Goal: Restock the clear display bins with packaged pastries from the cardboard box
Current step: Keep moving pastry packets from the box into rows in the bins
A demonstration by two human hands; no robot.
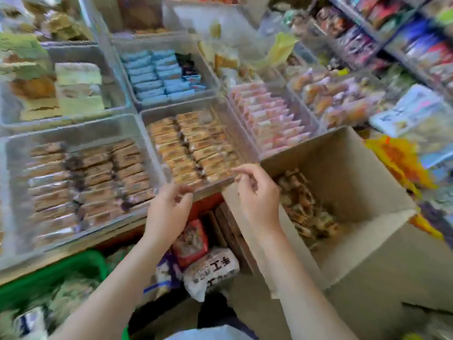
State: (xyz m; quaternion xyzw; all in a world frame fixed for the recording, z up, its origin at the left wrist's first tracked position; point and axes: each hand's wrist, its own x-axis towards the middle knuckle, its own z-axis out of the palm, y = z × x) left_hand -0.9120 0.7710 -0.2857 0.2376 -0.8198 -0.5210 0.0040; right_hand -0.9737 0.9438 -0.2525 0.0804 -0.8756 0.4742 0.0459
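Fingers of my left hand are loosely curled and hold nothing that I can make out; they hang just at the near rim of the middle clear bin. On my right hand the fingers are bent too, thumb and forefinger close together at that bin's near right corner, but the blur keeps me from telling whether they pinch a wrapper, so I cannot tell.

That bin is packed with two rows of tan packaged pastries. To its left on the bench sits a larger clear bin with browner packets in three rows. Behind them are a bin of pale blue packets and, to the right, one of pink packets.

Just right of my right hand stands the open cardboard box, with a loose heap of wrapped pastries in its bottom. Below the bench edge, between my forearms, lie a red bag and a white bag with dark characters. A green crate is at lower left.
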